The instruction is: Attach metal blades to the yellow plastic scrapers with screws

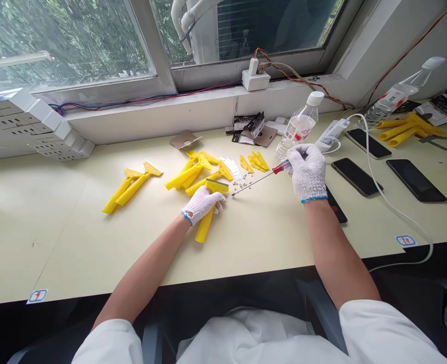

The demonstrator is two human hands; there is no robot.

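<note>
In the head view my left hand, in a white knit glove, is closed around a yellow scraper with a metal blade along its head. My right hand, gloved too, grips a screwdriver by its red and clear handle. The shaft points left and down, its tip beside a scatter of small screws and apart from the scraper. Behind my left hand lie several yellow scraper handles. White blades and small yellow cover plates rest just past the screws.
Two yellow scrapers lie at the left. A water bottle and a power strip stand behind my right hand. Several phones and a white cable occupy the right. White boxes are stacked far left.
</note>
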